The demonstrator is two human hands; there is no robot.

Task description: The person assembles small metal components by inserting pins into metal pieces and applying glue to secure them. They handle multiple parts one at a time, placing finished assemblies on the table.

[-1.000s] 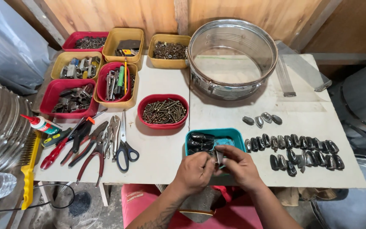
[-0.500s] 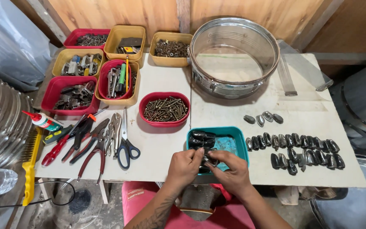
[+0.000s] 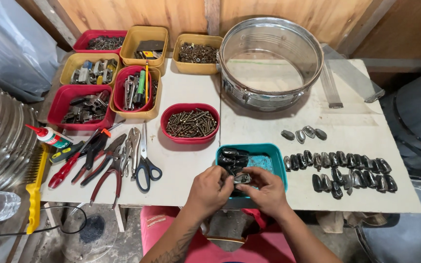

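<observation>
Teal plastic frames the work: a small tray (image 3: 275, 155) sits at the near edge of the white table (image 3: 366, 131), and both hands meet just over its near rim. The left hand (image 3: 210, 187) and right hand (image 3: 266, 187) pinch one small dark metal lug (image 3: 242, 178) between their fingertips, fingers curled narrow around it. More dark lugs lie stacked in the tray's far-left corner (image 3: 234, 157), and finished-looking rows (image 3: 347, 163) lie to the right on the table. Judging from this, a good grip keeps the piece low over the tray, so a slip drops it inside rather than off the near edge. A red bowl of screws (image 3: 191, 122) stands just beyond, within easy reach.
</observation>
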